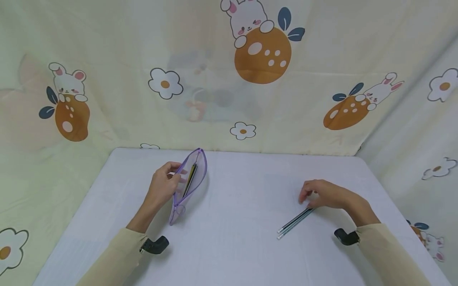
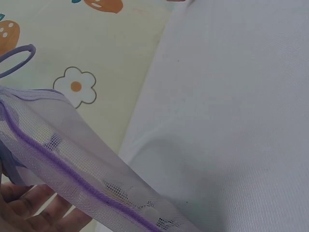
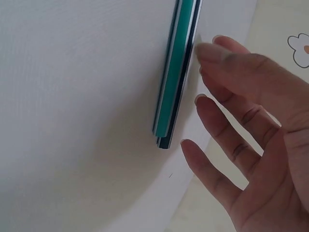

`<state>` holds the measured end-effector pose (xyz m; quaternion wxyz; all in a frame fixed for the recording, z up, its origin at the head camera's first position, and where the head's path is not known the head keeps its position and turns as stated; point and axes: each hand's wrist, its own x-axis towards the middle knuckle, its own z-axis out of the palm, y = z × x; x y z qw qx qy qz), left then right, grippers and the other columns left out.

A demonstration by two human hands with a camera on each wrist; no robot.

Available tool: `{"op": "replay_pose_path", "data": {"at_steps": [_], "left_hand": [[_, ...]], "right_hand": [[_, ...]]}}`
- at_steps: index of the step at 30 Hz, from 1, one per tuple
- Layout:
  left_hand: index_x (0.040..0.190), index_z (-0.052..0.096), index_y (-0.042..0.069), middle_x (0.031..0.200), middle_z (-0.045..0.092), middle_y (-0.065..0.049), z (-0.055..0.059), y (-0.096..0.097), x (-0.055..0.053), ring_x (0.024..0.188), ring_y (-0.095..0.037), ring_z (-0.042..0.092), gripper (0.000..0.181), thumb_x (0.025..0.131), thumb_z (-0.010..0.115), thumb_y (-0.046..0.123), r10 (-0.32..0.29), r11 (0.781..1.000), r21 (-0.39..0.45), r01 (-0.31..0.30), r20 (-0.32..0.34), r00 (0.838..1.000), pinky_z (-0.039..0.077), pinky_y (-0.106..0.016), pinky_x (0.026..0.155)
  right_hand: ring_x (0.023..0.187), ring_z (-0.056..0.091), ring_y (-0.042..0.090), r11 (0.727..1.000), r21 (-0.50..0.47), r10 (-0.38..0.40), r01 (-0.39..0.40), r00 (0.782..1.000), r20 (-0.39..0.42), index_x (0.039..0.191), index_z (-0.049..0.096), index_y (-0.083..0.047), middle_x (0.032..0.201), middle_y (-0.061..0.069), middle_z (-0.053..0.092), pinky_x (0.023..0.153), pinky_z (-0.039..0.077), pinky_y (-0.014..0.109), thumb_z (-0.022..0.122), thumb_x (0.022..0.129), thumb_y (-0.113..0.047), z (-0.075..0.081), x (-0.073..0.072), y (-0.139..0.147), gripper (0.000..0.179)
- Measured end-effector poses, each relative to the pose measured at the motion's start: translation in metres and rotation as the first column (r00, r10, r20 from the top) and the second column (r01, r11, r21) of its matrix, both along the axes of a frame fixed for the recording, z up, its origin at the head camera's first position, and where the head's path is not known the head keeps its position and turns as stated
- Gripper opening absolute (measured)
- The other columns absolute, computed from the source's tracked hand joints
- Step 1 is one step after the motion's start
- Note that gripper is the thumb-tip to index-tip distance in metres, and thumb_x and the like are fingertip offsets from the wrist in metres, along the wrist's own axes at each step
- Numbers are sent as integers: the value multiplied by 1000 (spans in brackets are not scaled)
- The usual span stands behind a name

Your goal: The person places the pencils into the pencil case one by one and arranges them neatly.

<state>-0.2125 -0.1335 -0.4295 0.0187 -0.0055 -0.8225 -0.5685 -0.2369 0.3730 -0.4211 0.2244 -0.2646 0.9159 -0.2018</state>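
Note:
On the left of the table, my left hand [image 1: 165, 184] grips the side of a purple-edged mesh pencil pouch [image 1: 203, 174]. The pouch's mouth gapes, and a few slim pencils [image 1: 191, 178], yellow-green and dark, lie inside. Purple trim and see-through mesh fill the lower left of the left wrist view, with the fingers [image 2: 34, 208] behind. On the right, my right hand [image 1: 327, 194] hovers at the upper end of several striped pencils [image 1: 294, 224], teal and dark. Seen from the right wrist, its fingers [image 3: 217, 121] are loosely bent beside the pencils [image 3: 176, 72], not around them.
A white cloth covers the table [image 1: 236, 238]. Behind it hangs a cream curtain [image 1: 200, 47] printed with rabbits, fruit and flowers, and another printed cloth hangs at the right. Black wrist mounts [image 1: 155, 245] stick out from both sleeves.

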Motion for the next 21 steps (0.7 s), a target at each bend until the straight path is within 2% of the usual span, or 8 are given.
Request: {"op": "replay_pose_path", "data": {"at_steps": [8, 15, 21], "left_hand": [[131, 58, 2, 118, 68, -13, 1, 1, 0, 97, -30, 71, 33, 101, 49, 13, 7, 1000, -12, -7, 12, 1000, 62, -37, 68], [131, 57, 0, 118, 68, -14, 1, 1, 1, 97, -31, 72, 34, 101, 49, 12, 6, 1000, 7, -6, 13, 1000, 63, -37, 67], [131, 57, 0, 118, 67, -14, 2, 2, 1, 98, -31, 71, 34, 101, 50, 12, 0, 1000, 9, 0, 13, 1000, 63, -38, 68]], "right_hand": [[102, 58, 20, 1000, 7, -20, 20, 1000, 13, 99, 72, -24, 100, -8, 66, 90, 56, 37, 79, 87, -8, -5, -2, 2, 21], [101, 58, 17, 999, 31, 14, -14, 1000, 6, 99, 72, -26, 100, -11, 65, 89, 54, 34, 81, 84, -10, -5, -2, 5, 23], [97, 59, 15, 999, 38, -3, 3, 1000, 3, 96, 72, -25, 98, -11, 64, 86, 55, 33, 80, 83, -5, -12, -3, 3, 26]]}}
